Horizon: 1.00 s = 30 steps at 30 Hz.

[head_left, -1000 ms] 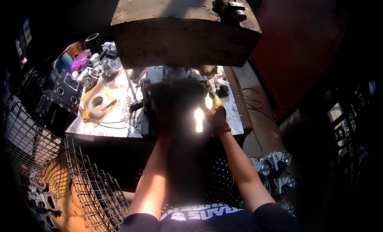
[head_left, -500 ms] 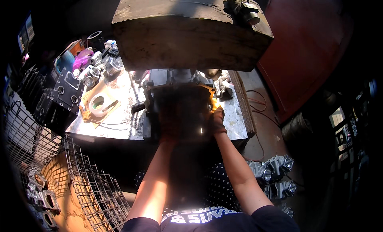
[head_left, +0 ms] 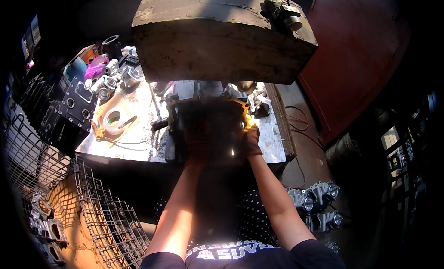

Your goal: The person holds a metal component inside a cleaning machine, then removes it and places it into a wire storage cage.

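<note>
Both my hands wear dark work gloves. My left hand and my right hand grip the two sides of a dark metal engine casting that rests on the workbench under a big rusty press head. The casting lies in shadow, so its detail is hard to make out. An orange-yellow part shows just above my right hand.
A roll of tape on cardboard, black gasket plates and several small metal fittings lie on the bench's left. Wire baskets stand at lower left. Grey cylinder heads sit on the floor at right.
The bright glint between my hands has faded. The casting and my hands have shifted slightly toward me on the bench; the view has tilted a little.
</note>
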Each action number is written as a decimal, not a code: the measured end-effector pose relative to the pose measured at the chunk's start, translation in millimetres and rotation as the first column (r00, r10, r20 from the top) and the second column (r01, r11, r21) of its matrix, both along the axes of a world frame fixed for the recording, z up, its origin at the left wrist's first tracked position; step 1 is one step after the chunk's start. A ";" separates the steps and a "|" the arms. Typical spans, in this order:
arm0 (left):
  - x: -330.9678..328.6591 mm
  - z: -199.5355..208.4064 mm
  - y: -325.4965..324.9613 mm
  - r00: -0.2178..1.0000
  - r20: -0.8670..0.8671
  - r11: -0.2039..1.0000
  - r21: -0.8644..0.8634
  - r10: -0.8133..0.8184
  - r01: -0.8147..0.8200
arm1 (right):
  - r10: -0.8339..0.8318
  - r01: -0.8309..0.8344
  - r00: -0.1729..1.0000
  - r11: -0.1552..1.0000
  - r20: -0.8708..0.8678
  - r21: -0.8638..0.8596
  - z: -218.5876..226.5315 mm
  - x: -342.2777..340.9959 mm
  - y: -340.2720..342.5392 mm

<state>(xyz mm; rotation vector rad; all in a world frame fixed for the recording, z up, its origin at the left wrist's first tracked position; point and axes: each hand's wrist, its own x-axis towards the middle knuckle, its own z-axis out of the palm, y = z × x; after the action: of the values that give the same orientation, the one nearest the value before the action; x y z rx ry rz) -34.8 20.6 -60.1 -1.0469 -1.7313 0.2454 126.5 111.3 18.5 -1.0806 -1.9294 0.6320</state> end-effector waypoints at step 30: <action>-91.0 131.7 -36.1 -0.762 0.220 0.481 0.866 -0.610 -0.135 | 0.085 -0.278 0.901 0.866 -0.425 -0.415 4.0 -5.9 23.3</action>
<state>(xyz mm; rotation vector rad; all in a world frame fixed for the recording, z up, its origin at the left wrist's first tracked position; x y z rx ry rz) -125.9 -15.4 71.6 -1.6241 -1.7546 -2.9200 120.6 134.5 22.5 -0.9545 -1.5656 1.3735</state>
